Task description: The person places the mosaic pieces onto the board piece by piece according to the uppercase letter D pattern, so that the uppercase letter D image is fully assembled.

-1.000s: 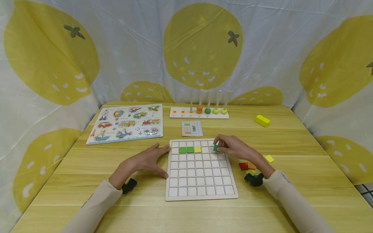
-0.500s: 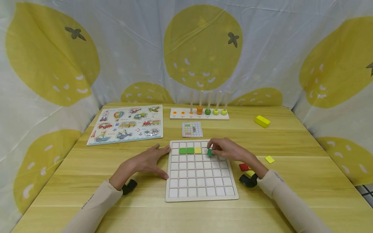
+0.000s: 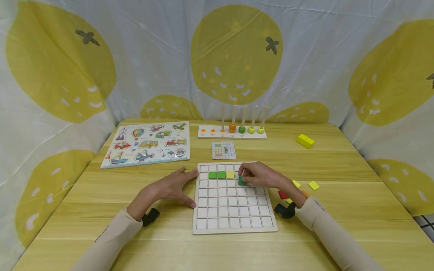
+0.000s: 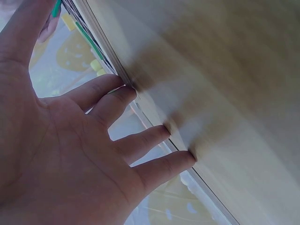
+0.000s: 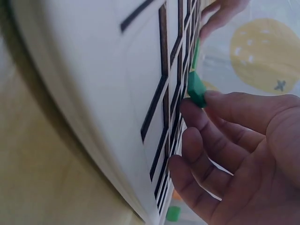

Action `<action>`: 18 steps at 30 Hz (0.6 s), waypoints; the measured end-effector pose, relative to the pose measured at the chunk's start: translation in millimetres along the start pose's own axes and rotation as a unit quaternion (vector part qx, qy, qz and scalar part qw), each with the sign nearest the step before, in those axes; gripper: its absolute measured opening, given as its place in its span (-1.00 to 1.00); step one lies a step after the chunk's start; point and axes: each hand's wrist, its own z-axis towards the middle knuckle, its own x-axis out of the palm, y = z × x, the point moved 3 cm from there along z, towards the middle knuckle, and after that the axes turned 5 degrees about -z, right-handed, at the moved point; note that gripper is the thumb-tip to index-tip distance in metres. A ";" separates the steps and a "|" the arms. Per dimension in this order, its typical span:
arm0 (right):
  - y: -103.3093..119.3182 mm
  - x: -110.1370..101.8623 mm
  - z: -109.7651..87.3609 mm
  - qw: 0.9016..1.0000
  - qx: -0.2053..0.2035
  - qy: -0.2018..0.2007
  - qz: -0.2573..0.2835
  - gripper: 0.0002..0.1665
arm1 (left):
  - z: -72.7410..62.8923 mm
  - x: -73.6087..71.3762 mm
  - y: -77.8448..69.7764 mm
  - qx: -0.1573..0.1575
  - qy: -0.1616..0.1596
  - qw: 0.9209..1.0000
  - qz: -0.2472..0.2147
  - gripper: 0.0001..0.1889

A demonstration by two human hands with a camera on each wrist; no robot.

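A white grid board (image 3: 234, 230) lies on the table, with two green tiles (image 3: 217, 175) and a yellow tile (image 3: 230, 174) side by side in its second row from the back. Above the grid, just right of and slightly nearer than the yellow tile, my right hand (image 3: 260, 175) pinches a dark green tile (image 3: 241, 181) between thumb and fingertips. The right wrist view shows this green tile (image 5: 195, 88) tilted close to the grid. With fingers spread, my left hand (image 3: 171, 187) rests at the board's left edge; fingertip and thumb touch it.
Loose red (image 3: 283, 194) and yellow tiles (image 3: 313, 185) lie by my right forearm, partly hidden. Behind the board are a small pattern card (image 3: 223, 150) and a pegged bead stand (image 3: 207, 134). A vehicle puzzle (image 3: 145, 145) stands back left, a yellow block (image 3: 305, 141) back right.
My right hand has moved left across the board with the dark green tile and come slightly nearer. More of the loose tiles behind the forearm shows. The left hand has stayed still.
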 end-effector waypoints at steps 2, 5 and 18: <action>-0.4 1.0 0.6 1.000 0.002 -0.001 -0.003 -0.87 | 0.1 0.0 0.0 0.000 0.000 1.000 0.001 0.14; -0.4 2.2 1.7 1.000 -0.002 -0.002 -0.006 -0.87 | 0.2 -0.1 -0.3 0.002 0.001 1.000 0.001 0.14; 0.6 4.2 1.5 1.000 -0.012 0.002 -0.012 -0.91 | 0.6 0.0 0.0 -0.003 0.000 1.000 -0.001 0.14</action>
